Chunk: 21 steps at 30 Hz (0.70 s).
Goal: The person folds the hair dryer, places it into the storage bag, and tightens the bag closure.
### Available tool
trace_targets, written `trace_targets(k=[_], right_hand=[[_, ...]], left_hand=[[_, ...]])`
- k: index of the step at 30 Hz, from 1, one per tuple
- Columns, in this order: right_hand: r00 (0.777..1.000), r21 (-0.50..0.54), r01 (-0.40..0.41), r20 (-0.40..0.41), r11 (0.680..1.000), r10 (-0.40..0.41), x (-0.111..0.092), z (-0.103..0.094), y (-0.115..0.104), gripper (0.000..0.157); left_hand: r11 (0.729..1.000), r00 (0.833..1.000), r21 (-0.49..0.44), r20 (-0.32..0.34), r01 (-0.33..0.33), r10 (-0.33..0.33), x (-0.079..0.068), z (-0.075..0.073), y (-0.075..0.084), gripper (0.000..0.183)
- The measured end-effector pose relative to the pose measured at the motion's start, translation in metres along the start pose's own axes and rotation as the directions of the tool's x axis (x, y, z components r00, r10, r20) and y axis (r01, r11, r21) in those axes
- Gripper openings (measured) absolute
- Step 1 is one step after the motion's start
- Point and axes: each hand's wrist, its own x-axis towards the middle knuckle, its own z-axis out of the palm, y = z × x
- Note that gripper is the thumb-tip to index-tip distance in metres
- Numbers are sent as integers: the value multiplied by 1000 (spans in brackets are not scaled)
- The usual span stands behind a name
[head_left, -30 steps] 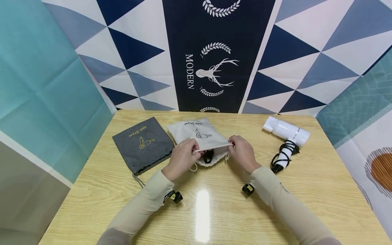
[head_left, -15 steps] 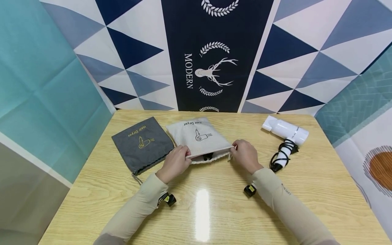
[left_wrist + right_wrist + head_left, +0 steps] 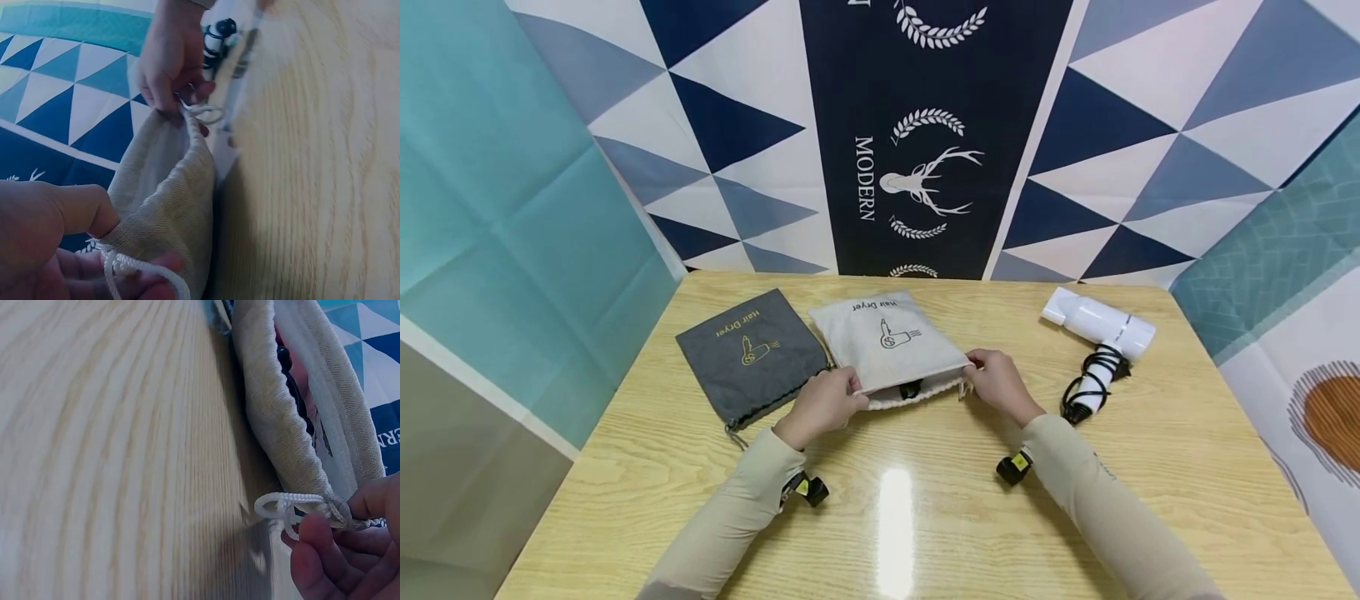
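Observation:
A light beige drawstring bag [image 3: 891, 342] printed "Hair Dryer" lies at the middle back of the table, its mouth toward me and slightly parted. My left hand [image 3: 823, 406] pinches the mouth's left corner. At the right corner, my right hand [image 3: 1000, 385] pinches the hem, close to a looped white drawstring [image 3: 294, 499]. Between the hands the rim is drawn nearly straight. Inside, part of a black cord [image 3: 295, 394] shows, with something pink [image 3: 294, 359] beside it. The rest of the contents is hidden by the cloth.
A dark grey "Hair Dryer" drawstring bag [image 3: 752, 354] lies flat just left of the beige one. To the right, a white hair dryer [image 3: 1101, 323] rests with its black cord [image 3: 1092, 379] wound round the handle. Patterned cloth [image 3: 925, 142] hangs behind the wooden table [image 3: 1000, 533].
My left hand has moved left and toward me, while the right shifted slightly right. The bag's mouth is now stretched wider and flatter, so less of the black cord shows.

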Motion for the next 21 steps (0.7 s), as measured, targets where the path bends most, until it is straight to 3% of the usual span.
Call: trace_targets(k=[4,8,11,15,21], right_hand=[[996,156,-66,72,986,55,3,2,2,33],[980,334,-164,163,928,115,3,5,1,38],[968,405,-212,209,889,136,1,5,-1,38],[965,401,-208,231,892,122,-1,3,-3,36],[965,301,-142,256,943,63,-2,-2,-1,23]], left_hand=[[998,998,-54,46,-30,33,0,-3,-3,16],[993,994,-95,83,-65,73,1,-7,-6,24],[987,989,-139,117,-75,92,0,-10,-9,28],[983,988,-172,128,-66,89,-2,-15,-12,24],[984,987,-162,128,-75,97,-5,-22,-16,19]])
